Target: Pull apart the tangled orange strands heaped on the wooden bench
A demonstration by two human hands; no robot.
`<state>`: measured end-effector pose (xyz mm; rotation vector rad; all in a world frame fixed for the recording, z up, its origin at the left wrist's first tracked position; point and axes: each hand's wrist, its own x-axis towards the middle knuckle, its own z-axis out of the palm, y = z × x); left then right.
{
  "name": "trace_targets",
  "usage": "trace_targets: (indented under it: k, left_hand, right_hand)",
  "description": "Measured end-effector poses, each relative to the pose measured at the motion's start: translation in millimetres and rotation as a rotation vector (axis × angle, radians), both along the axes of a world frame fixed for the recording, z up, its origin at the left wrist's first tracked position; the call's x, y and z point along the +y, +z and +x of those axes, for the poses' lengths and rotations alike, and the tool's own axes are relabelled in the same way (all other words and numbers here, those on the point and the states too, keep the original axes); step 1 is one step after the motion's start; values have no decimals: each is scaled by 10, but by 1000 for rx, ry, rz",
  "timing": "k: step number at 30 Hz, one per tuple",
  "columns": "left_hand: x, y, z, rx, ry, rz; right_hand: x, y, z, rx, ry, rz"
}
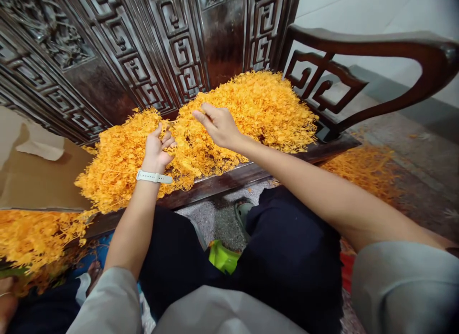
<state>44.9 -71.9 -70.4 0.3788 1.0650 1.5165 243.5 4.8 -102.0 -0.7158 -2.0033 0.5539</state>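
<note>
Orange-yellow stringy pieces (265, 104) lie heaped on the seat of a dark carved wooden bench (215, 183). Over the left part of the heap is my left hand (159, 145), palm up with fingers curled round a few orange strands; a pale watch strap circles the wrist. My right hand (217, 126) is above the middle of the heap, its thumb and index finger pinched together. A thin strand seems to run between the two hands. What lies between the right fingertips is too small to make out clearly.
A cardboard box (43, 176) stands at the left. More orange pieces (39, 238) lie below it, beside another person's hand (7, 300) at the lower left. The bench's curved armrest (376, 47) rises at the right. Orange pieces (366, 171) lie on the floor.
</note>
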Motion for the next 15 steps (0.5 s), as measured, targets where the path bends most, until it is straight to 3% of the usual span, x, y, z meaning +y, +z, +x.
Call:
trace_targets:
  k: [5,10,15]
  left_hand:
    - [97,-78,-84,26,59,-96]
    - [227,-145,-60,52,111,-126]
    - [301,-192,37,4,127,-102]
  right_hand:
    - [-128,253,18,74,-121,-88]
    - [-368,497,74,-127,-56,-18]
    - [-492,569,80,-86,-38,-5]
